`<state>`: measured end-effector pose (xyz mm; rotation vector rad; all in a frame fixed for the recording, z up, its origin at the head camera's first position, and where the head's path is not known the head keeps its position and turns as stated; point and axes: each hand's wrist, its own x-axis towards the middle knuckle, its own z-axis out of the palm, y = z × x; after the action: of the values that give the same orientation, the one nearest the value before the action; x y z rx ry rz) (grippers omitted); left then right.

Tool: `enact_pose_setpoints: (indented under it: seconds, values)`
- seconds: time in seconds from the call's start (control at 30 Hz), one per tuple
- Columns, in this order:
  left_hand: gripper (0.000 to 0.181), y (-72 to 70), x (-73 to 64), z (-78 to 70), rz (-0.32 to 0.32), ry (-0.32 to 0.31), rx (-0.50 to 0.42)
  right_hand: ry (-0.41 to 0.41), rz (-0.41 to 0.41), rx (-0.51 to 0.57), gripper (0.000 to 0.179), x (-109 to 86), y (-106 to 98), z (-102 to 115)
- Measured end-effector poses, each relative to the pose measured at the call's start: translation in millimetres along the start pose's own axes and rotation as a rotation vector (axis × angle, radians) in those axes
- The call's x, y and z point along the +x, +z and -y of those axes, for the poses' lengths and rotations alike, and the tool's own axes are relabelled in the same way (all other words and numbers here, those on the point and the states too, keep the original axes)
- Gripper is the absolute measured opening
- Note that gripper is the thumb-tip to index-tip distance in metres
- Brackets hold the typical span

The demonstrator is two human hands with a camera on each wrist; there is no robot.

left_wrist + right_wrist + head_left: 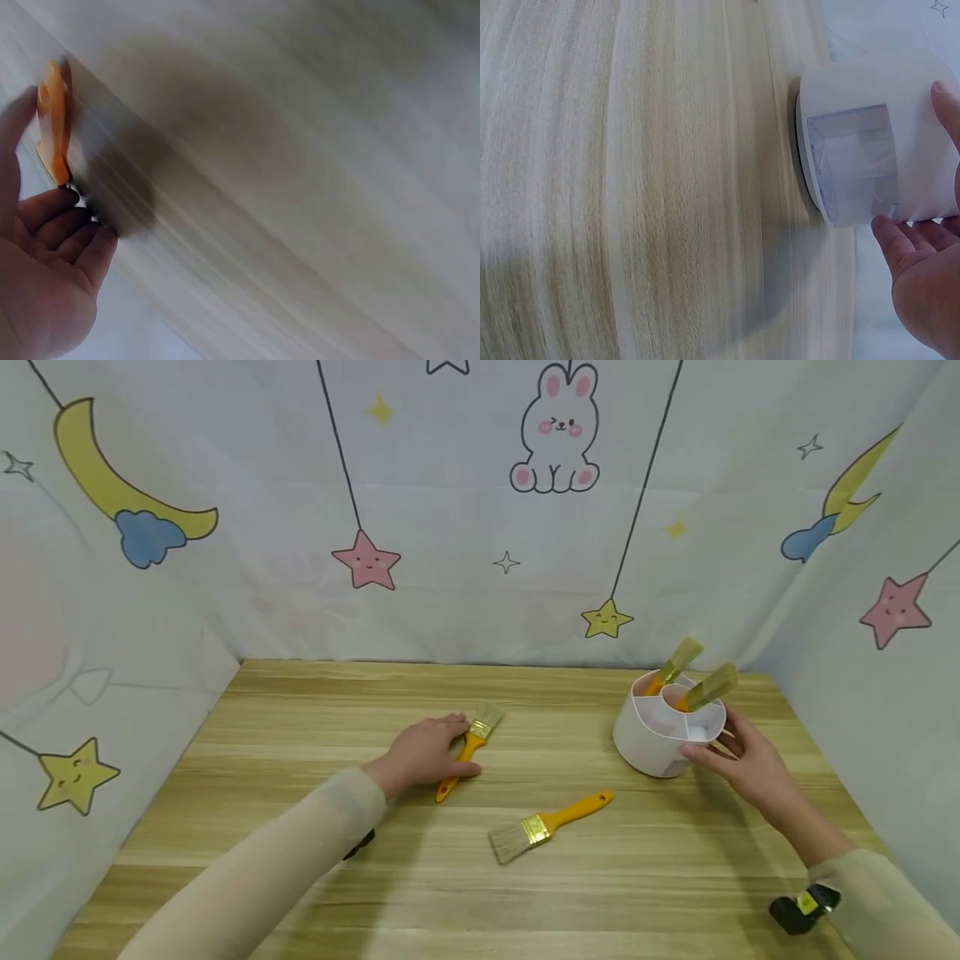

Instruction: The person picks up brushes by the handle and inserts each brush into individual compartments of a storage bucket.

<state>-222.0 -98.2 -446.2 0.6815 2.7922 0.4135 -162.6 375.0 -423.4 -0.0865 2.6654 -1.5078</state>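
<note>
My left hand (427, 750) is over a paintbrush (474, 742) with an orange handle and pale bristles, lying on the wooden table. Its thumb crosses the handle, and the fingertips are close beside the metal band. The left wrist view shows the orange handle (54, 124) between thumb and fingers, which are apart. At the right, my right hand (750, 764) holds the side of a round white divided organizer (651, 747), thumb in front and fingers round the right side. Two more paintbrushes (681, 658) stand in it, bristles up. A clear window (855, 161) shows in its wall.
Another orange-handled paintbrush (551, 827) lies on the table (337, 693) nearer me, between the hands. White cloth (465, 610) printed with stars, moons and a rabbit hangs behind and along both sides of the table. A black wrist device (804, 908) sits at my right sleeve.
</note>
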Motion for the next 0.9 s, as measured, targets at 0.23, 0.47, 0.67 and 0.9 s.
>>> enact_pose_setpoints:
  seconds: [0.23,0.47,0.67,0.9]
  values:
    - [0.062,1.4,1.4,-2.1,-0.064,0.03,-0.028,-0.006,-0.009,0.007,0.101,-0.2,0.8,-1.2]
    - [0.05,-1.1,-0.9,3.1,-0.096,0.063,-0.064,-0.011,-0.007,0.022,0.101,-0.2,0.1,-1.9]
    - [0.045,-2.8,-0.6,5.1,-0.109,0.046,-0.083,0.002,-0.006,0.034,0.103,0.0,-0.3,-1.5]
    - [0.036,-2.4,0.0,5.2,-0.133,0.051,-0.052,0.002,-0.014,0.028,0.103,-0.2,1.0,-1.7]
